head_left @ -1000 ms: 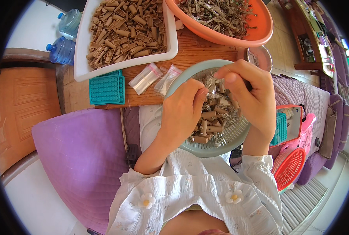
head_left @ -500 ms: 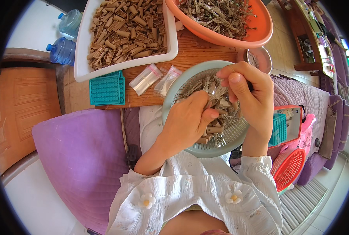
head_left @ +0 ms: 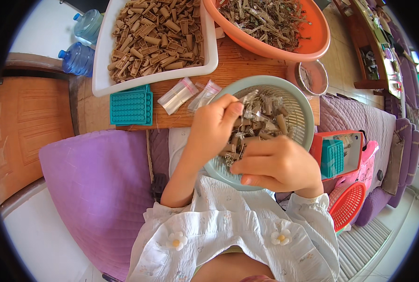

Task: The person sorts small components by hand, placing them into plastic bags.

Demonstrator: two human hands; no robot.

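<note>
A pale green colander (head_left: 308, 117) sits before me, holding brown half-round plastic pieces (head_left: 282, 124) mixed with clear plastic packets of small metal parts. Over its left side, my left hand (head_left: 211, 129) pinches a clear plastic packet (head_left: 251, 104) between thumb and fingers. Above the colander's near side is my right hand (head_left: 280, 164), its fingers curled together and pointing left. Whatever its fingertips may hold is hidden.
On the wooden table (head_left: 247, 66) stand a white tray (head_left: 211, 56) of brown pieces, an orange basin (head_left: 266, 50) of packets, teal trays (head_left: 132, 108), small clear bags (head_left: 177, 95) and a pinkish bowl (head_left: 313, 77). At right are a red box (head_left: 316, 150) and a red basket (head_left: 348, 207).
My hands have drawn apart. The right one came down from the colander's far side to its near side, and the left one rose slightly leftward with the packet.
</note>
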